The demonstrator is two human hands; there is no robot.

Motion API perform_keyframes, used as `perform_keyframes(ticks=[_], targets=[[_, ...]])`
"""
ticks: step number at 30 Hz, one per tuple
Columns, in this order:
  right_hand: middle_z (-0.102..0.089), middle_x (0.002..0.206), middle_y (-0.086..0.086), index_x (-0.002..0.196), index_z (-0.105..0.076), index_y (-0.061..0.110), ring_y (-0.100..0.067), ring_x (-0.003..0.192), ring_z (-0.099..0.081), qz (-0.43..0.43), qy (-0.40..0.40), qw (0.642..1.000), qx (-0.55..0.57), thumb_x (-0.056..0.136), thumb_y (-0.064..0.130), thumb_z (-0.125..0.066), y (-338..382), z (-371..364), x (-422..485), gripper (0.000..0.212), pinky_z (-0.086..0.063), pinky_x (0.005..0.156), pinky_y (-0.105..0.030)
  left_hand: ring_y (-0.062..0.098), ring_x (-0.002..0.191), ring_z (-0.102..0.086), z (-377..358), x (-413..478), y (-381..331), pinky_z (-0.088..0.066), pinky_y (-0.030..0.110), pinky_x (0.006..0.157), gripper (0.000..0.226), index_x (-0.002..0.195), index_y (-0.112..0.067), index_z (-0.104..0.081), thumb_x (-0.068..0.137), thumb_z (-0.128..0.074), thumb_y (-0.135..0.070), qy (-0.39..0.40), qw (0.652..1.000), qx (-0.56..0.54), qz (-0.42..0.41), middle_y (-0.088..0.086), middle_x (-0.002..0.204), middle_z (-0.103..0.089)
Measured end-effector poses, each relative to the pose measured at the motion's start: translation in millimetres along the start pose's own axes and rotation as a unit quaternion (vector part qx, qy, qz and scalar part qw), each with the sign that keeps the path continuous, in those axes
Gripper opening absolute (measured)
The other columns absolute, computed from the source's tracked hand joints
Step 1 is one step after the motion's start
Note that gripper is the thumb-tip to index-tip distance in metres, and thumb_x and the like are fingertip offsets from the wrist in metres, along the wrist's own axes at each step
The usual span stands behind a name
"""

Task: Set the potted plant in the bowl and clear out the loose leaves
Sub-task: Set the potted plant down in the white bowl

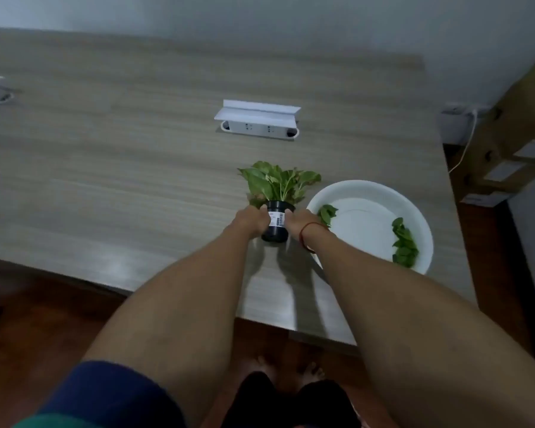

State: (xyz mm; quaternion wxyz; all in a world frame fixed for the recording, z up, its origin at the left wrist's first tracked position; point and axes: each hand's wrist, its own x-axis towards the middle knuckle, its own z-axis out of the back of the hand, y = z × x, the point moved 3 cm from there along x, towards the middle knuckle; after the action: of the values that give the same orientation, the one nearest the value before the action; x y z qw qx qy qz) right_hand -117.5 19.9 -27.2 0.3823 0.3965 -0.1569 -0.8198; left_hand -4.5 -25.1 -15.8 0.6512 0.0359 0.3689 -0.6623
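Observation:
A potted plant (pixel 277 225), green leaves in a small black pot with a white label, stands on the wooden table just left of a white bowl (pixel 414 211). My left hand (pixel 253 220) grips the pot's left side and my right hand (pixel 301 223) grips its right side; a red string circles the right wrist. Loose leaves lie inside the bowl: a small one (pixel 327 213) near its left rim and a larger clump (pixel 404 244) along its right wall.
A white pop-up socket box (pixel 258 120) with its lid raised sits in the table further back. The table's near edge (pixel 167 299) runs diagonally below my arms. A wooden frame (pixel 513 131) and a white cable stand to the right.

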Motion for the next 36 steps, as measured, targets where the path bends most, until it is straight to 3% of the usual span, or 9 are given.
perform_keyframes(ticks=[5,11,15,23,31,36], targets=[[-0.045,0.145,-0.021,0.141,-0.041,0.002,-0.033,0.132,-0.045,-0.059,0.016,0.997,0.057,0.102,0.041,-0.023,-0.3,-13.9,19.9,0.058,-0.036,0.108,-0.037,0.037,0.131,-0.046,-13.8,29.8,1.3,-0.036,0.038,0.108,0.062,0.138,0.004,-0.045,0.104,-0.021,-0.042,0.022,0.999,-0.036,0.023,0.025,0.144,-0.045],[-0.052,0.138,-0.020,0.134,-0.050,0.001,-0.033,0.125,-0.051,-0.102,0.008,0.990,0.100,0.100,0.050,-0.024,0.9,-25.3,42.7,0.065,-0.039,0.102,-0.035,0.037,0.134,-0.041,-31.0,61.5,5.0,-0.032,0.039,0.112,0.065,0.142,0.001,-0.041,0.104,-0.014,-0.045,0.067,0.995,-0.055,0.042,0.025,0.146,-0.042],[-0.057,0.132,-0.019,0.129,-0.054,0.002,-0.032,0.119,-0.056,-0.126,0.000,0.983,0.134,0.097,0.056,-0.026,-0.3,-29.1,54.3,0.069,-0.043,0.097,-0.034,0.039,0.127,-0.048,-35.6,74.9,6.8,-0.040,0.043,0.109,0.072,0.137,0.004,-0.046,0.102,-0.013,-0.049,0.079,0.993,-0.075,0.042,0.027,0.140,-0.048],[-0.059,0.129,-0.019,0.127,-0.056,0.001,-0.033,0.116,-0.058,-0.135,0.015,0.972,0.192,0.097,0.053,-0.028,12.0,-18.9,53.1,0.066,-0.047,0.100,-0.038,0.040,0.116,-0.058,-23.0,81.1,3.8,-0.048,0.047,0.102,0.077,0.128,0.002,-0.057,0.097,-0.018,-0.057,0.094,0.985,-0.146,0.024,0.027,0.129,-0.058],[-0.068,0.114,-0.014,0.111,-0.064,0.007,-0.031,0.104,-0.065,-0.110,-0.017,0.935,0.338,0.090,0.056,-0.037,27.2,36.9,47.7,0.060,-0.052,0.098,-0.043,0.035,0.113,-0.059,13.1,65.9,-59.5,-0.052,0.043,0.097,0.071,0.132,-0.005,-0.052,0.096,-0.019,-0.056,0.090,0.981,-0.170,-0.030,0.019,0.129,-0.059],[-0.067,0.115,-0.016,0.107,-0.060,0.011,-0.031,0.103,-0.065,-0.092,-0.067,0.917,0.382,0.092,0.047,-0.036,2.7,85.0,38.3,0.045,-0.053,0.096,-0.044,0.033,0.106,-0.064,1.1,47.1,-111.5,-0.051,0.045,0.099,0.057,0.118,-0.006,-0.060,0.095,-0.031,-0.049,0.109,0.964,-0.221,-0.095,0.019,0.119,-0.066]])
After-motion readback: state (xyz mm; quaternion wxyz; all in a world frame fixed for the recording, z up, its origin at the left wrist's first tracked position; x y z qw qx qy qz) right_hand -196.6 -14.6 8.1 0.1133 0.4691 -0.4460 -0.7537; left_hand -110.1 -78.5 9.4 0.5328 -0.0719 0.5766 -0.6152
